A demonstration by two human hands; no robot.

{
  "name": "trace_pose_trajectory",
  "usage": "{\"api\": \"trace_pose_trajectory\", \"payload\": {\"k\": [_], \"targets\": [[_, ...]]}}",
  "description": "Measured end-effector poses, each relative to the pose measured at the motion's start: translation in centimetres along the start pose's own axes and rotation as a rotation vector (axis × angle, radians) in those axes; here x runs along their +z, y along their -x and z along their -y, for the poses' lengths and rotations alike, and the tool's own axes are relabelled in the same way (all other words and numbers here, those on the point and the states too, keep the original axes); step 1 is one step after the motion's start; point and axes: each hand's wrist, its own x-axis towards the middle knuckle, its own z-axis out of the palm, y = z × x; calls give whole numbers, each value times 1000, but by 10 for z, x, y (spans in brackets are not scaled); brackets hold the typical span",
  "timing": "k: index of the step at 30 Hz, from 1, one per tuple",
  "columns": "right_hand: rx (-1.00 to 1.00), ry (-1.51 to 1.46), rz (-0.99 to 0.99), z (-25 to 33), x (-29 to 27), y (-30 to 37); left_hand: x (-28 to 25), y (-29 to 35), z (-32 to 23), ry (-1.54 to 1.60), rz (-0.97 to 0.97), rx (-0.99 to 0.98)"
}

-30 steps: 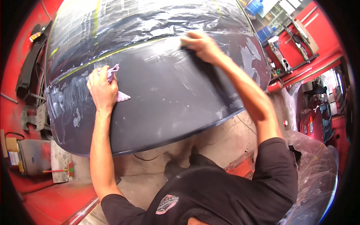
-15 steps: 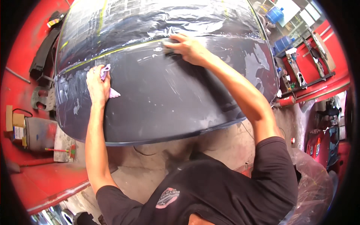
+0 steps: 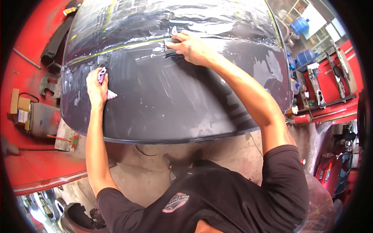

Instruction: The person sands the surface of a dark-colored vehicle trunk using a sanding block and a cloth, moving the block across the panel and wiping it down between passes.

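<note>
A dark grey car body panel (image 3: 151, 108), wet and streaked, lies in front of me. My left hand (image 3: 95, 86) is closed on a crumpled lilac cloth (image 3: 111, 94) and rests on the panel's left part. One end of the cloth hangs out toward the right. Farther off, near the panel's masked edge, my right hand (image 3: 197, 49) presses a small flat grey piece that looks like sandpaper (image 3: 170, 42) against the surface. Its fingers partly cover that piece. Whitish smears and wet streaks lie around it.
Yellow tape (image 3: 128, 45) and shiny plastic sheeting (image 3: 217, 25) border the panel's far side. Blue water jugs (image 3: 304, 57) and a rack (image 3: 326, 99) stand at the right. On the left are a red surface (image 3: 42, 167), a cardboard box (image 3: 23, 104) and a grey bin (image 3: 43, 120).
The whole view has shifted, so the panel sits higher in it. My left hand, still with the cloth, is slightly farther from the tape. My right hand stays near the tape's end.
</note>
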Motion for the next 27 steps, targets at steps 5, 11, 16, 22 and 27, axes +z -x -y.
{"api": "trace_pose_trajectory", "payload": {"k": [5, 11, 16, 22, 27], "targets": [[36, -21, -19, -59, -51, 85, -6, 6, 5, -1, -31, -11], [59, 86, -2, -32, -37, 54, -6, 0, 2, -81, -20, -9], [-84, -7, 34, -21, -5, -8, 7, -1, 5, -3, -32, -1], [28, 180, -7, -62, -61, 100, -7, -1, -1, -85, -7, -1], [-60, -2, -41, -16, -10, 3, 4, -9, -9, -74, -3, -23]]}}
